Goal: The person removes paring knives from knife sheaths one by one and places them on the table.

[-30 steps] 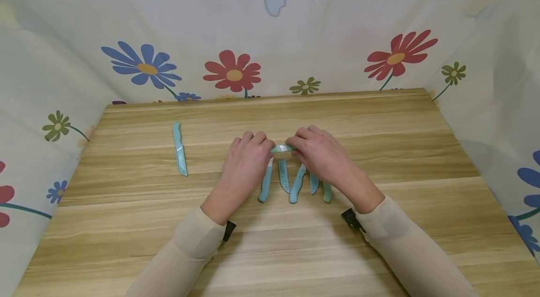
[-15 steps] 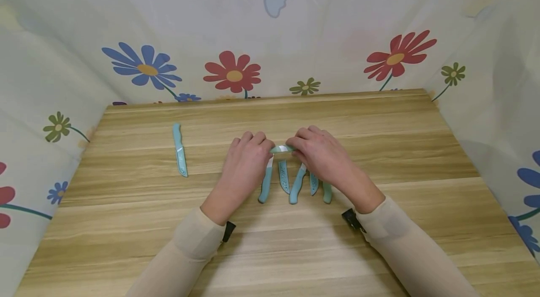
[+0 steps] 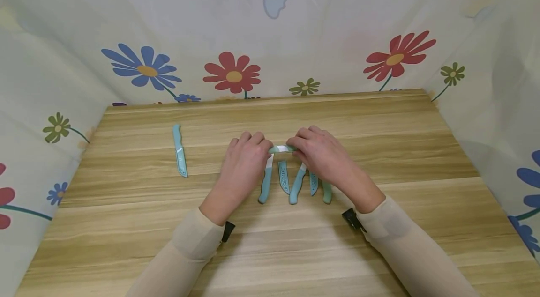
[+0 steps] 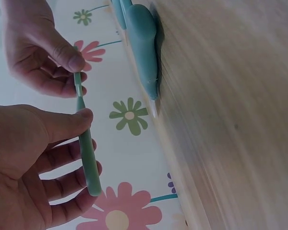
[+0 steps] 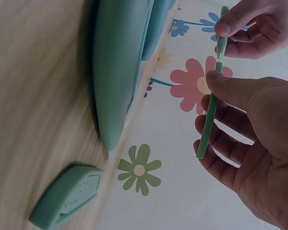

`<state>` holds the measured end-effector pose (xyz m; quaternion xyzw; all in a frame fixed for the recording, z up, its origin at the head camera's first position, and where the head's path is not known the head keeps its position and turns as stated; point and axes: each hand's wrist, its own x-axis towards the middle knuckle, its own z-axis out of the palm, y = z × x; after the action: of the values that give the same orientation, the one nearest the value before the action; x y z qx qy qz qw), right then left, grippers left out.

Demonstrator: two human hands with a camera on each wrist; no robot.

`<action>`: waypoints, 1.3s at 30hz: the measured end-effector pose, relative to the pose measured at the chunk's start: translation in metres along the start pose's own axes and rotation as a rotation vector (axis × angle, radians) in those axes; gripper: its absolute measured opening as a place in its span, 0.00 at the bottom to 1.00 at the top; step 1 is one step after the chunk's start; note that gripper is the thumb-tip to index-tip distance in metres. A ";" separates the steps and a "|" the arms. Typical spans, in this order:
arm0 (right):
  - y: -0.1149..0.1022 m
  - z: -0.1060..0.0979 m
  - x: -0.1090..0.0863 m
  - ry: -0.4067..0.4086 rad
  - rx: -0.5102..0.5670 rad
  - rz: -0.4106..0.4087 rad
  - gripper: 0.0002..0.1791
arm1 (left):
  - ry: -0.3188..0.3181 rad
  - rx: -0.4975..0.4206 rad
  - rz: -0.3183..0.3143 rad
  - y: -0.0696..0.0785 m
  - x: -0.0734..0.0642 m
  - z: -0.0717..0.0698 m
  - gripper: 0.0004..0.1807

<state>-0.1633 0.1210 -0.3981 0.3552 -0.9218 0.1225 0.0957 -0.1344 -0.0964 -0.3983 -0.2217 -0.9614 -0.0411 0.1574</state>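
Observation:
In the head view, my left hand [image 3: 246, 159] and right hand [image 3: 322, 154] meet over a small green-handled knife held crosswise. In the left wrist view, thumb and fingers of the left hand grip its green handle [image 4: 90, 160]. My right hand pinches its green blade sheath [image 5: 210, 117], seen in the right wrist view. A short stretch of white blade [image 3: 282, 149] shows between handle and sheath. Below the hands lie a blue knife [image 3: 266, 183], a second blue knife [image 3: 297, 184], a blue sheath [image 3: 284, 177], another blue sheath [image 3: 313, 184] and a green handle [image 3: 327, 192], partly hidden by the right hand.
A blue knife in its sheath [image 3: 180, 151] lies apart on the left of the wooden table [image 3: 270, 250]. Flower-printed cloth [image 3: 329, 20] encloses the table at the back and both sides. A green sheath [image 5: 67, 196] lies on the table in the right wrist view.
My left hand has shifted very slightly left, and a little more white blade shows between handle and sheath. The things on the table have not moved.

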 end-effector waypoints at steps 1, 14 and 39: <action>0.000 0.000 0.000 0.000 0.000 -0.001 0.14 | -0.001 0.001 0.000 0.000 0.000 0.000 0.10; 0.001 0.000 0.000 -0.027 0.019 0.028 0.14 | -0.005 -0.007 -0.002 -0.001 0.000 0.001 0.09; 0.005 -0.005 -0.001 -0.014 0.037 0.036 0.15 | -0.016 -0.022 -0.028 -0.005 -0.001 -0.003 0.09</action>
<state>-0.1658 0.1263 -0.3944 0.3412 -0.9262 0.1387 0.0803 -0.1348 -0.1017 -0.3954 -0.2103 -0.9651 -0.0523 0.1467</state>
